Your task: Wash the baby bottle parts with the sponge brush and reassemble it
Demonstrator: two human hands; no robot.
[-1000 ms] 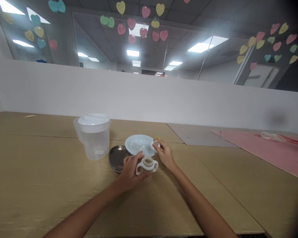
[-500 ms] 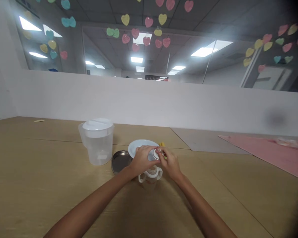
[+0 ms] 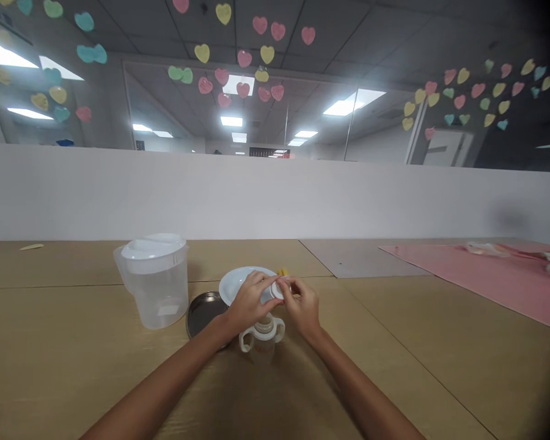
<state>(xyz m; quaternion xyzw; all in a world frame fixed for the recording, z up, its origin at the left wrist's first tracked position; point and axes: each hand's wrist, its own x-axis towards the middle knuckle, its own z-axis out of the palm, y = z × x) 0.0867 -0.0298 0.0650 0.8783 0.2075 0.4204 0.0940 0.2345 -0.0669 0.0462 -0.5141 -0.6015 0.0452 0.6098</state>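
Observation:
A white bottle cap (image 3: 277, 291) is held up between my two hands. My left hand (image 3: 249, 300) grips it from the left with thumb and fingers, and my right hand (image 3: 303, 305) pinches its right side. Fingers cover much of the cap, and its finer parts are too small to tell. Just below, a clear baby bottle (image 3: 262, 347) with two white side handles stands upright on the table, its neck uncovered. Behind my left hand lies a pale plate (image 3: 231, 282). A round dark metal tray (image 3: 205, 313) is partly hidden by my left wrist.
A clear plastic pitcher (image 3: 160, 293) with a white lid stands left of the metal tray. Something small and yellow (image 3: 282, 272) shows behind my hands. A pink mat (image 3: 495, 275) covers the table's right side. A white wall (image 3: 256, 195) rises behind the table.
The head view has turned right, so the things appear farther left. Both hands stay on the cap above the bottle, with the fingers slightly shifted around it.

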